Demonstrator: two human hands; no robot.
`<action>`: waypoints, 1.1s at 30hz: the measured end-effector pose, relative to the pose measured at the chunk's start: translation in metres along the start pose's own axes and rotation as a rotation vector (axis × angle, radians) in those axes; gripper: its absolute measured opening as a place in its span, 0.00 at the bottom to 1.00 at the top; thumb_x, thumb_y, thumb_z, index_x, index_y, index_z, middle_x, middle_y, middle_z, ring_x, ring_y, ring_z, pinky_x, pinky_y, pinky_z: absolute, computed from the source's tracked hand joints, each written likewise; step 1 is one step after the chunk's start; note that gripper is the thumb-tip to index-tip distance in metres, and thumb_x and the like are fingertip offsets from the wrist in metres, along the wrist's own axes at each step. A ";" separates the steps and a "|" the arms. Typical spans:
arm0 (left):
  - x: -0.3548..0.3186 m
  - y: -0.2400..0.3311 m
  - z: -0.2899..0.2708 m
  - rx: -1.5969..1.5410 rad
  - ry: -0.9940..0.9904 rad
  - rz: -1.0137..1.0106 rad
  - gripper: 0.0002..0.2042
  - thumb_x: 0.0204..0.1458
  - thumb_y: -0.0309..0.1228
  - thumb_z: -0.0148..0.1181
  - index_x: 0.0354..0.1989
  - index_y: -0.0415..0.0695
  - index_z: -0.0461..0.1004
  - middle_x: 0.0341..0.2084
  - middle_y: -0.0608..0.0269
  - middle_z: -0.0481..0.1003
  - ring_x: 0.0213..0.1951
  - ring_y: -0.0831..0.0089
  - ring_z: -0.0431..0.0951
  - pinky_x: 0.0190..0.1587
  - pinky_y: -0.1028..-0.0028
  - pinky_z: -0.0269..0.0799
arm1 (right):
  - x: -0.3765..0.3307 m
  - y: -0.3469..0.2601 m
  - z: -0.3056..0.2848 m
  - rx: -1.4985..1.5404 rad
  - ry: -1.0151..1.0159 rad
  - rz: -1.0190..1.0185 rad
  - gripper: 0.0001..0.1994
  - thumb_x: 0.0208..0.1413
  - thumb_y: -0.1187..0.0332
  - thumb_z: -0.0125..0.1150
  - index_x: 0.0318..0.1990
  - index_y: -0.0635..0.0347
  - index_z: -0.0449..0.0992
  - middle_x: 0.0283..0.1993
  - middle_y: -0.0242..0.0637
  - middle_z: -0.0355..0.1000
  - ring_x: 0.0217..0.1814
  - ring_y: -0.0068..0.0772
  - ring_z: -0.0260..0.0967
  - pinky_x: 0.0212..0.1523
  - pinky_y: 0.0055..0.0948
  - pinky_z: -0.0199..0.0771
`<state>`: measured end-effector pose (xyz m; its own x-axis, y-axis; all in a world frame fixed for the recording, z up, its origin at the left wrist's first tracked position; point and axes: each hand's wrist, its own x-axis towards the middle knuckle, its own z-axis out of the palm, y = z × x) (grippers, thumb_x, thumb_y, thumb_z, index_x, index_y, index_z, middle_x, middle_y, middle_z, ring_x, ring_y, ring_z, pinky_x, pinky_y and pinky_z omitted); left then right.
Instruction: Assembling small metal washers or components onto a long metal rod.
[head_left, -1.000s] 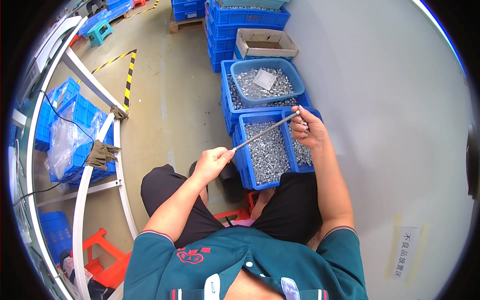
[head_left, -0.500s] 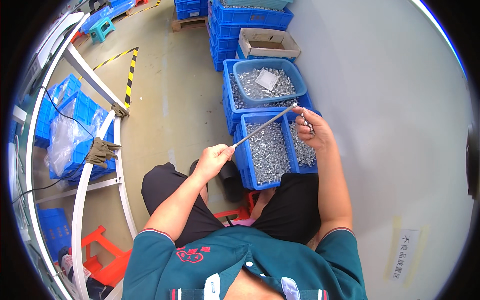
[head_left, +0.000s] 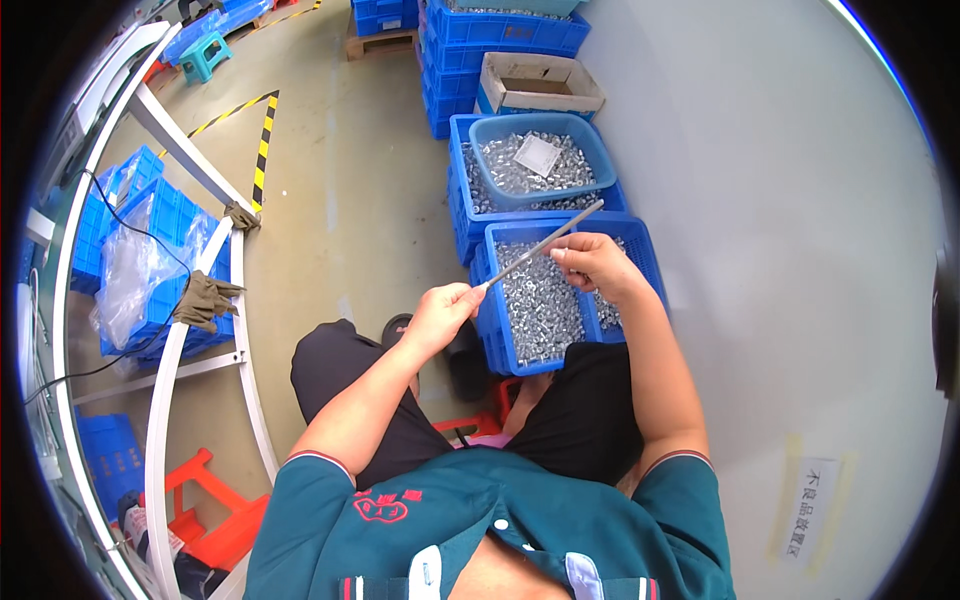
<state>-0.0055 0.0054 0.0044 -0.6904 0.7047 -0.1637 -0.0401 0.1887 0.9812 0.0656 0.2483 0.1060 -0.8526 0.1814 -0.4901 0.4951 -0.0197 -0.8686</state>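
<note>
My left hand [head_left: 447,315] is closed around the lower end of a thin grey metal rod [head_left: 548,241], which slants up and away to the right. Nothing shows on the rod's far tip. My right hand [head_left: 600,268] is just right of the rod, its fingers curled and pinched, with small shiny metal nuts in them, mostly hidden by the fingers. Beneath both hands, a blue divided crate [head_left: 505,374] holds many similar small metal pieces in its left compartment; the right one is partly covered by my right hand and forearm.
Beyond the crate, a light blue basin [head_left: 603,183] of metal pieces sits in another blue crate [head_left: 462,222]. A cardboard box [head_left: 545,100] and stacked blue crates [head_left: 445,75] stand farther back. A pale wall [head_left: 760,250] borders the right; a white frame [head_left: 165,420] stands left.
My right hand has moved left and down from the rod's far tip to beside its shaft. The nut seen at that tip no longer shows there. My left hand has shifted slightly right.
</note>
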 end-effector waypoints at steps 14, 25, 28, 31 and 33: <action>-0.006 -0.003 -0.008 0.037 0.049 0.012 0.20 0.55 0.44 0.52 0.19 0.41 0.68 0.12 0.75 0.60 0.18 0.85 0.57 0.21 0.78 0.54 | 0.008 0.012 -0.045 0.808 -0.137 -0.164 0.09 0.58 0.67 0.49 0.42 0.61 0.68 0.27 0.31 0.64 0.17 0.15 0.54 0.12 0.13 0.48; -0.011 -0.004 -0.013 0.103 0.070 0.014 0.18 0.54 0.44 0.53 0.20 0.41 0.69 0.10 0.70 0.59 0.17 0.83 0.57 0.20 0.75 0.54 | 0.004 0.008 -0.047 0.825 -0.129 -0.139 0.09 0.59 0.64 0.51 0.39 0.60 0.70 0.24 0.29 0.64 0.14 0.15 0.52 0.10 0.13 0.47; -0.014 0.000 -0.015 0.148 0.072 0.025 0.18 0.54 0.44 0.53 0.20 0.41 0.69 0.10 0.68 0.59 0.17 0.81 0.58 0.20 0.74 0.55 | 0.003 0.007 -0.046 0.766 -0.125 -0.125 0.10 0.58 0.63 0.52 0.39 0.60 0.71 0.22 0.28 0.64 0.13 0.15 0.52 0.10 0.13 0.46; -0.015 0.001 -0.018 0.169 0.069 0.028 0.18 0.53 0.45 0.54 0.21 0.42 0.70 0.10 0.66 0.60 0.16 0.80 0.59 0.20 0.74 0.56 | 0.002 0.006 -0.046 0.757 -0.106 -0.134 0.09 0.58 0.63 0.53 0.37 0.60 0.71 0.21 0.28 0.64 0.14 0.14 0.53 0.10 0.13 0.46; -0.017 0.005 -0.020 0.213 0.079 -0.016 0.18 0.53 0.46 0.54 0.21 0.42 0.70 0.10 0.65 0.60 0.16 0.79 0.59 0.20 0.73 0.57 | 0.002 0.006 -0.050 0.737 -0.130 -0.139 0.09 0.58 0.64 0.53 0.36 0.60 0.71 0.21 0.28 0.64 0.14 0.14 0.53 0.10 0.12 0.46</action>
<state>-0.0079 -0.0192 0.0144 -0.7455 0.6464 -0.1628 0.0958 0.3455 0.9335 0.0756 0.2980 0.1036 -0.9343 0.1143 -0.3376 0.1805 -0.6651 -0.7246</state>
